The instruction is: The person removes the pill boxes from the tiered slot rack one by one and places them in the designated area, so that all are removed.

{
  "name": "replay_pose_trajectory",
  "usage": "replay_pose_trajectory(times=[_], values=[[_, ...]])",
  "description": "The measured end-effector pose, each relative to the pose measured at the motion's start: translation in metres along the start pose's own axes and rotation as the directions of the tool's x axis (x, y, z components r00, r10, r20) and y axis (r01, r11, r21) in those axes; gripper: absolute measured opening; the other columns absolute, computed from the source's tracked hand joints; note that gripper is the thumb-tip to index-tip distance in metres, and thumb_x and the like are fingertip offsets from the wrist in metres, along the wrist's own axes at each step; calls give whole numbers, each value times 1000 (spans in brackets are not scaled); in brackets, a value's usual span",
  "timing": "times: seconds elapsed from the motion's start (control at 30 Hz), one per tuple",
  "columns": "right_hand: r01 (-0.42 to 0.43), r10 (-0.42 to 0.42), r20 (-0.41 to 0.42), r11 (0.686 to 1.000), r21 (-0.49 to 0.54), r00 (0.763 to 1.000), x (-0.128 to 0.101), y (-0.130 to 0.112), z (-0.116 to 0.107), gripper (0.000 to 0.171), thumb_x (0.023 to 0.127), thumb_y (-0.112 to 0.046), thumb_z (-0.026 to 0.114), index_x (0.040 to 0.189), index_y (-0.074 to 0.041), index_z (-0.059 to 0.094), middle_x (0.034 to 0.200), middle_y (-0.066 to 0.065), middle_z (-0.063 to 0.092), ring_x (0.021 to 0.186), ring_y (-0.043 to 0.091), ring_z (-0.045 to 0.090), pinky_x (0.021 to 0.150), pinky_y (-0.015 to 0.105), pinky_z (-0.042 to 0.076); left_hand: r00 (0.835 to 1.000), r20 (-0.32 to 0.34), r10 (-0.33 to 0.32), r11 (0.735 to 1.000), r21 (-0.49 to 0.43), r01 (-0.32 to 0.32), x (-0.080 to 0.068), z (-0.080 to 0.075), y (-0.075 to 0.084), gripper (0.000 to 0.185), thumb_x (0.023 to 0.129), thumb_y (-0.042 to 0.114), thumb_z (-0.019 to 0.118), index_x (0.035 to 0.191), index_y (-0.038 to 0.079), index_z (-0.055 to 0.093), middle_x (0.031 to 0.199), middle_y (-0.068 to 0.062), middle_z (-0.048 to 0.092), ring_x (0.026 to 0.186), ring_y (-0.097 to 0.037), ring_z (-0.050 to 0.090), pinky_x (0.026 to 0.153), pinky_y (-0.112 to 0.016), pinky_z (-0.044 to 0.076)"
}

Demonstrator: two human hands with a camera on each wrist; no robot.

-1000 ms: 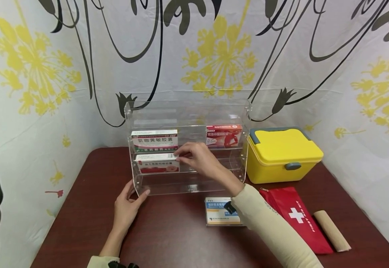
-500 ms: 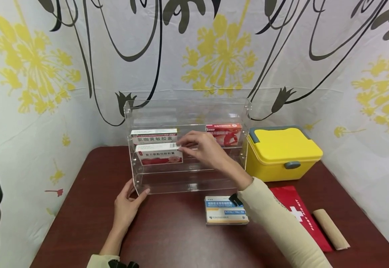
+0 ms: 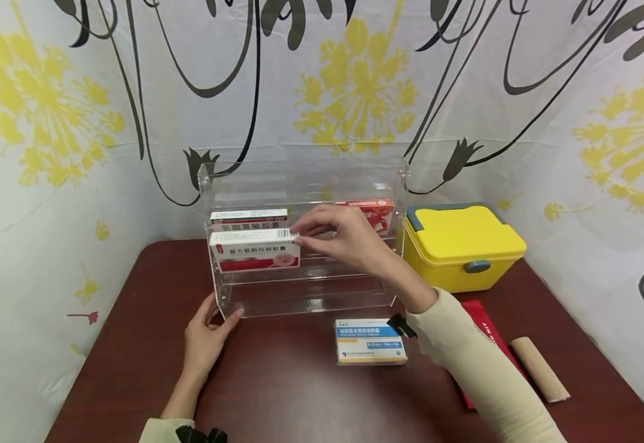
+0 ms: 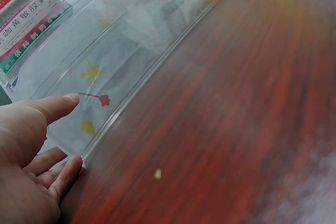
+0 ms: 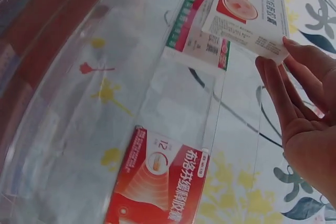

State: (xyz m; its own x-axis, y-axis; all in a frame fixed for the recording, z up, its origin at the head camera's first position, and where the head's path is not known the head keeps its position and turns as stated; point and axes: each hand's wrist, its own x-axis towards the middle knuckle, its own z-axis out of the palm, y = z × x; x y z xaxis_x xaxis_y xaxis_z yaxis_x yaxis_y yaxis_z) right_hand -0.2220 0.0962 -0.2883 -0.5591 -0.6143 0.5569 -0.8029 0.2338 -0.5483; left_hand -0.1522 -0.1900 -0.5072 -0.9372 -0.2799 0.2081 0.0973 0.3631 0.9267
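Note:
My right hand (image 3: 346, 237) pinches the right end of a white and red medicine box (image 3: 252, 257) by thumb and fingertips. That box stands out in front of the left side of a clear acrylic display rack (image 3: 350, 299) and covers part of a white and green medicine box (image 3: 249, 216) on a tier behind. In the right wrist view the held box (image 5: 252, 9) is tilted. My left hand (image 3: 207, 337) grips the rack's lower left corner, thumb at the front edge and fingers round the side. A red medicine box (image 5: 163, 182) leans on the rack's right side.
A white and blue medicine box (image 3: 370, 344) lies on the dark wood table (image 3: 277, 387) before the rack. To the right are a yellow lidded box (image 3: 466, 240), a red first aid pouch (image 3: 485, 320) partly under my sleeve, and a tan roll (image 3: 539, 369).
My right hand has lifted the white and red box off its lower tier, up and forward, over the lower part of the white and green box. My left hand stays at the rack corner.

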Motion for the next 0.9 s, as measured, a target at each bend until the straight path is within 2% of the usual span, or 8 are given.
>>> replay_pose_trajectory(times=[0.17,0.27,0.37,0.47,0.6,0.7,0.83,0.9], values=[[-48,43,60,995,85,997,-17,1,11,16,86,-12,77,102,-10,77,98,-4,71,84,9,66,72,29,56,1000,9,-24,1000,13,24,-1,-2,0,67,83,35,80,142,23,52,134,-5,59,117,-16,57,66,-14,46],[-110,98,97,987,118,990,-30,5,19,16,86,-12,78,102,-12,77,97,-6,71,81,9,65,70,29,55,1000,8,-30,999,20,30,0,-2,-1,66,84,23,81,143,20,51,133,-6,60,110,-15,58,63,-16,48],[-189,170,142,972,139,975,-44,9,24,16,86,-16,78,102,-15,77,95,-9,72,76,10,64,66,30,54,1000,4,-16,1000,21,16,1,-1,-2,66,84,8,79,143,15,51,132,-9,60,108,-17,59,62,-15,48],[-271,242,193,952,142,951,-58,13,29,16,86,-21,78,102,-18,77,94,-11,72,70,13,61,62,28,52,1000,-4,3,1000,22,-3,1,0,-2,66,83,1,77,143,12,52,132,-10,60,112,-19,59,63,-14,48],[-352,315,251,928,121,915,-73,21,36,15,87,-26,77,101,-22,78,93,-12,72,68,15,58,59,25,47,1000,-18,15,1000,9,-15,2,1,-2,64,82,3,78,141,13,54,130,-10,62,108,-21,61,62,-14,48],[-388,349,275,916,102,896,-85,28,42,15,86,-28,78,100,-22,78,92,-13,72,71,14,59,60,24,44,1000,-24,14,1000,-1,-14,2,1,-3,64,82,14,82,140,16,55,130,-8,62,109,-18,61,63,-14,48],[-417,369,309,903,105,877,-98,39,51,14,86,-25,78,99,-20,79,91,-13,73,76,12,62,64,24,48,1000,-25,13,1000,-3,-13,1,2,-3,67,80,30,84,140,20,55,131,-6,62,115,-15,58,65,-14,47],[-429,373,330,896,112,867,-103,43,56,14,86,-24,78,99,-19,79,91,-13,73,77,12,62,67,25,50,1000,-26,14,1000,-4,-14,1,2,-3,68,80,33,83,140,20,55,132,-6,61,116,-14,58,66,-14,47]])
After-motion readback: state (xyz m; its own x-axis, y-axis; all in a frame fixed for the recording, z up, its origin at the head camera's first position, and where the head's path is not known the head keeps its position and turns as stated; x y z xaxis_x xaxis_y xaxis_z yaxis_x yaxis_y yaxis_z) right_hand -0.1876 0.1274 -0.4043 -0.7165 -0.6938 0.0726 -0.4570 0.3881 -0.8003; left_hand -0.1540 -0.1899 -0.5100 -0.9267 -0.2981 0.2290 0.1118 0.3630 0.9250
